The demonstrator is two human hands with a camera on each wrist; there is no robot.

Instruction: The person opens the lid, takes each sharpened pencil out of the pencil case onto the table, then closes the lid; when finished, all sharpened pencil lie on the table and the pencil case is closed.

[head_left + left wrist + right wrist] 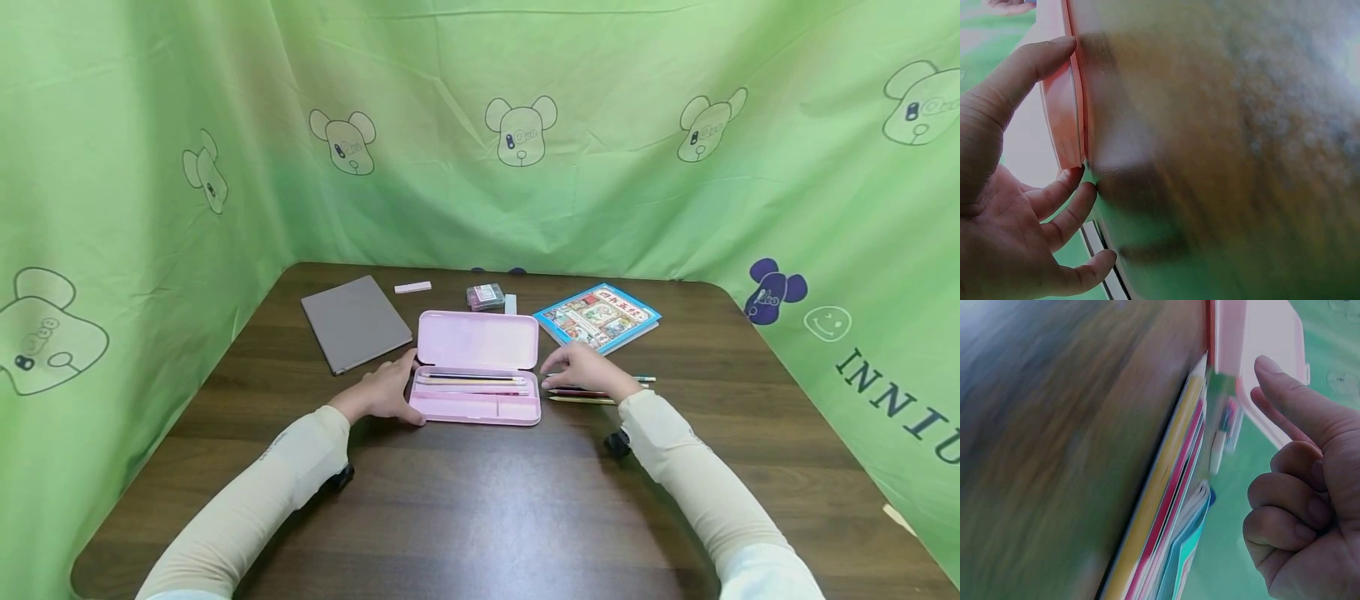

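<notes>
A pink pencil case (pixel 477 342) lies with its lid raised. Several pencils (pixel 472 381) rest in its back compartment, and a small divider splits the front one. My left hand (pixel 384 390) holds the case's left end, thumb at the front edge and fingers around the back corner (pixel 1067 125). Just right of the case, my right hand (pixel 587 369) hovers over several loose pencils (pixel 581 400). In the right wrist view its thumb and index finger are extended and the other fingers curled, with nothing between them; a yellow pencil (pixel 1163 469) lies below.
A grey notebook (pixel 356 323) is at the back left, near a pink strip (pixel 412 287). Behind the case sit a small clear box (pixel 480 298) and a white eraser-like block (pixel 511 303). A blue-bordered picture book (pixel 555 321) lies behind the right hand. Green cloth surrounds the table.
</notes>
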